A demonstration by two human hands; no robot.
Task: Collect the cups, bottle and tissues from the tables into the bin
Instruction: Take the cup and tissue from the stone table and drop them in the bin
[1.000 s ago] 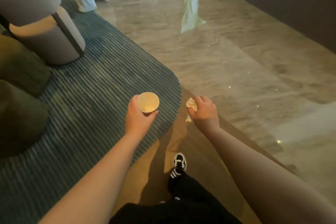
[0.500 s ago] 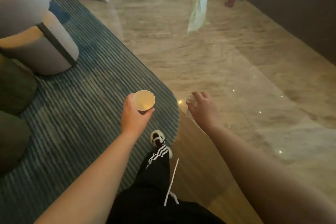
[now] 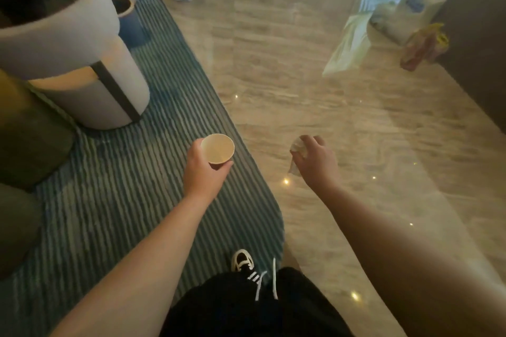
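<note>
Two full hands: cup [image 3: 217, 148] above rug edge [image 3: 246, 145], tissue [image 3: 297, 154] over floor [image 3: 356, 131].

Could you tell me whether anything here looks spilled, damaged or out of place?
Nothing looks spilled or damaged. The left hand holds the paper cup upright, and the right hand grips a crumpled tissue. Only the plastic bags lying on the bare floor by the wall look untidy.
</note>
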